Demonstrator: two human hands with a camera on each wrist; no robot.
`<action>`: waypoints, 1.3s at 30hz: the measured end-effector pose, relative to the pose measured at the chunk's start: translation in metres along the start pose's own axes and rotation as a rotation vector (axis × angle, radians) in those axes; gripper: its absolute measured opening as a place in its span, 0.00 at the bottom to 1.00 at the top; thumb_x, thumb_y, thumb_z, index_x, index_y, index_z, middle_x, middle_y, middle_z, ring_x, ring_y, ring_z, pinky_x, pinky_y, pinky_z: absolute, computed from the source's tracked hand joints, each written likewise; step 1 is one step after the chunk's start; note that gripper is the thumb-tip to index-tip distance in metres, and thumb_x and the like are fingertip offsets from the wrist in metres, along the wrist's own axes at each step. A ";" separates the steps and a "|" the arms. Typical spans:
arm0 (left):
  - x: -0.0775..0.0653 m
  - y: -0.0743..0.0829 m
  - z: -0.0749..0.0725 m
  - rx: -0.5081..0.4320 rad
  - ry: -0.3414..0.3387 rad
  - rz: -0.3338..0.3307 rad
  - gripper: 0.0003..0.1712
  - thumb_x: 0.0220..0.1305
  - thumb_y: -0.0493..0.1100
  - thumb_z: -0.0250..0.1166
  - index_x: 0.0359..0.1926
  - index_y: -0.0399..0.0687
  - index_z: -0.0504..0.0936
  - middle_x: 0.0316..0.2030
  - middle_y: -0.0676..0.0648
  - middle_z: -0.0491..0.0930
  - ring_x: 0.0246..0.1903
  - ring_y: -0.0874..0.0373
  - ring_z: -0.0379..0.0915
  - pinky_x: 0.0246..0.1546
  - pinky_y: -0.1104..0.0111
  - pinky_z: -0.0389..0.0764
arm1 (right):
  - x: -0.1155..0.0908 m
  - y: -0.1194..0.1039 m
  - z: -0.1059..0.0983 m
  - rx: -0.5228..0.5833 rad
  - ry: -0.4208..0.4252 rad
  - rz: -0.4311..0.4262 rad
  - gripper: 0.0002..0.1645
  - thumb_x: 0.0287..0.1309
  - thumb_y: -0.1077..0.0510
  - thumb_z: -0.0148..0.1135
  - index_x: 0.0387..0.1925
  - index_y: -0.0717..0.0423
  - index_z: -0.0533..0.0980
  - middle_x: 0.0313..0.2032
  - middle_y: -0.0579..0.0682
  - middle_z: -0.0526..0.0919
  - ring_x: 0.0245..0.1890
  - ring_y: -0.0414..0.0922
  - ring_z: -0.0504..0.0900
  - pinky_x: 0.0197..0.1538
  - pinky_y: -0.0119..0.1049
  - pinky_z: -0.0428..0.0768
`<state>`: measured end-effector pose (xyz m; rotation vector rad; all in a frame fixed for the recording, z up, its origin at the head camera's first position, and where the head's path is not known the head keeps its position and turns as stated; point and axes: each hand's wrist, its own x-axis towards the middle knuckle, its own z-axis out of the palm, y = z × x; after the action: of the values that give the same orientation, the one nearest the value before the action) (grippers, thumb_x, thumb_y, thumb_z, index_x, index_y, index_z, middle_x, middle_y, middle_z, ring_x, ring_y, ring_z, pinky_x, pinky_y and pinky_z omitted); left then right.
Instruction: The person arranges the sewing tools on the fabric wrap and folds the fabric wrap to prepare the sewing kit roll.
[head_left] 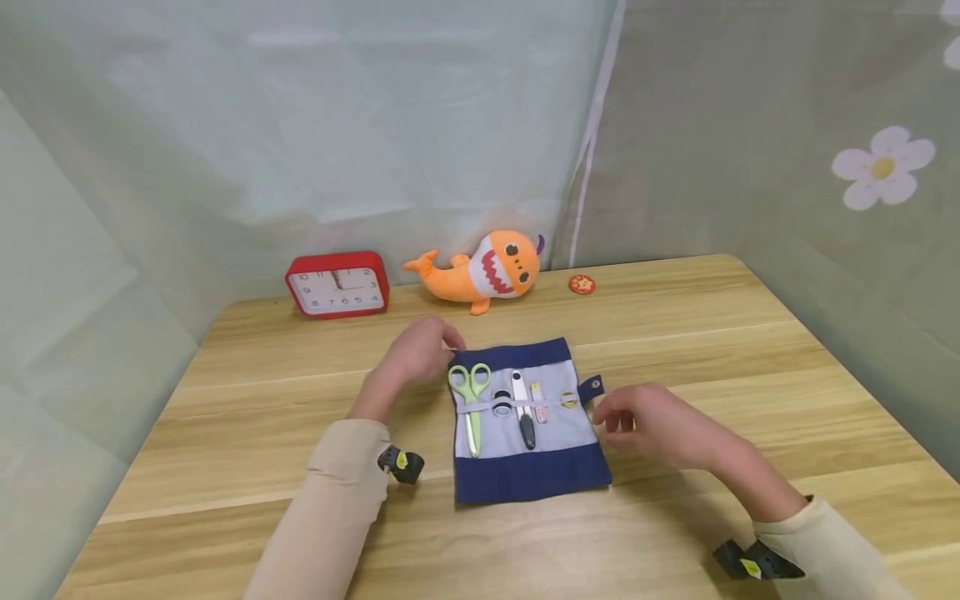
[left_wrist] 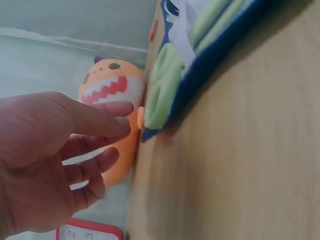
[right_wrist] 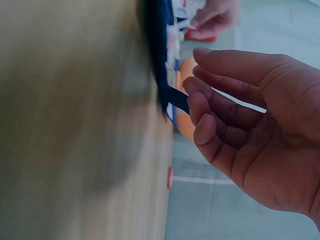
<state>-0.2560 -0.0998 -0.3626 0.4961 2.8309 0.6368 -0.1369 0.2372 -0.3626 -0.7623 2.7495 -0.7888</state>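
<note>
A navy and grey fabric tool roll (head_left: pixel 531 487) lies unfolded on the table. Under its elastic band sit green-handled scissors (head_left: pixel 472 385), a small black-and-white round item (head_left: pixel 502 405), a white tool with a dark grip (head_left: pixel 528 432), a small pink-and-white piece (head_left: pixel 540 408) and a yellow round item (head_left: pixel 569 400). My left hand (head_left: pixel 422 348) hovers at the roll's far left corner, fingers loosely bent and holding nothing in the left wrist view. Beside the right edge, close to the snap tab (head_left: pixel 592 387), is my right hand (head_left: pixel 660 423), its fingers softly curled around nothing.
A red clock (head_left: pixel 339 286) stands at the back left of the wooden table (head_left: pixel 247 467). Next to it lies an orange shark plush (head_left: pixel 457 283), with a small round red object (head_left: pixel 582 284) farther right. Fabric curtains rise behind the table.
</note>
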 end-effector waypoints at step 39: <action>0.012 -0.017 0.013 0.013 -0.051 0.070 0.11 0.68 0.30 0.66 0.45 0.44 0.92 0.45 0.45 0.90 0.54 0.47 0.81 0.66 0.51 0.76 | -0.009 -0.006 0.030 -0.055 -0.071 -0.044 0.15 0.46 0.64 0.83 0.36 0.51 0.85 0.30 0.38 0.80 0.32 0.31 0.74 0.37 0.30 0.77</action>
<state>-0.2685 -0.1050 -0.3834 0.6067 2.7824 0.6096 -0.1176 0.2235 -0.3846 -0.8477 2.7098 -0.6828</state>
